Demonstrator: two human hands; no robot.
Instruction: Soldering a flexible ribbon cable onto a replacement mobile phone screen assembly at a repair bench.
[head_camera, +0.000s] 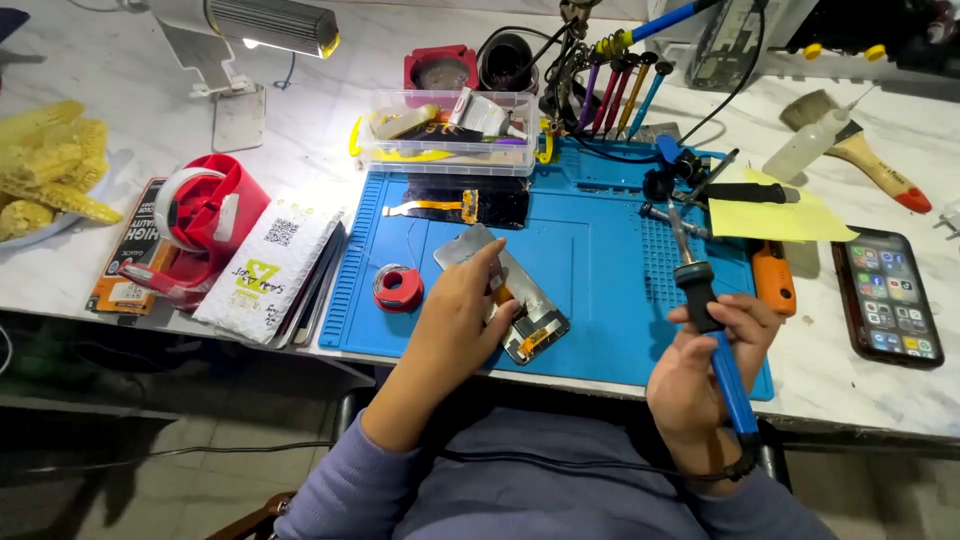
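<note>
My left hand (462, 312) rests on an opened phone display panel (524, 312) that lies face down on the blue work mat (590, 250), fingers pressing its middle. My right hand (702, 362) is closed around the blue handle of a soldering iron (716, 340); its black collar and metal tip point away from me, up over the mat's right part. The iron's cord runs down past my wrist. The tip is apart from the panel.
A small red tape roll (398, 288) lies left of the panel. A clear plastic box (447, 133) of parts, a screwdriver rack (622, 85), a yellow paper (775, 212), an orange tool (773, 280) and a lit phone (891, 296) are around the mat. A red tape dispenser (205, 215) and packets sit left.
</note>
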